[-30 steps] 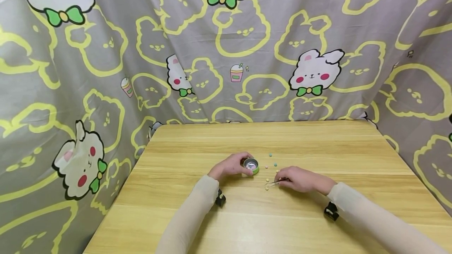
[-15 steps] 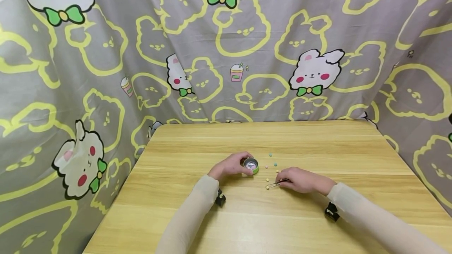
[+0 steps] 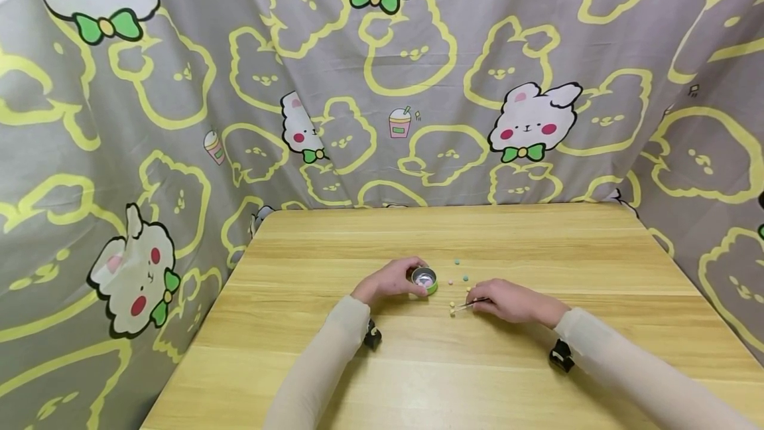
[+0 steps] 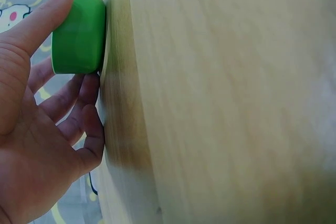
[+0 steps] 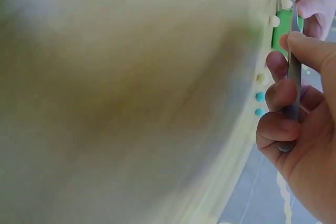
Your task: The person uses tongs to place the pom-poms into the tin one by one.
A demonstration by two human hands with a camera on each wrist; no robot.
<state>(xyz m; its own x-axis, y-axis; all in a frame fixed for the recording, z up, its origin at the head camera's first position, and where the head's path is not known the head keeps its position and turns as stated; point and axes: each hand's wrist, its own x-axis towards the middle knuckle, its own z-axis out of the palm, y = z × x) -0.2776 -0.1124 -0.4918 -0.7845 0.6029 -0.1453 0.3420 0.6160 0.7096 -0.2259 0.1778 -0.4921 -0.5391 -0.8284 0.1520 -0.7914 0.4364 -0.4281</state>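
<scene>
My left hand holds a small round green tin on the table, thumb on one side and fingers on the other. In the left wrist view the tin's green side shows. Its silvery inside holds pale and pinkish bits too small to make out. In my right hand is a pair of metal tweezers, gripped between thumb and fingers. A pale yellow bead is at the tweezers' tips. Just beyond it lies another yellow bead.
Two teal beads and a pink bead lie right of the tin. One more yellow bead sits close to the right fingers. A patterned curtain hangs behind the wooden table.
The tweezers have shifted slightly away from the person, and the yellow bead at their tips has moved with them toward the other yellow bead. The left hand and tin have stayed put.
</scene>
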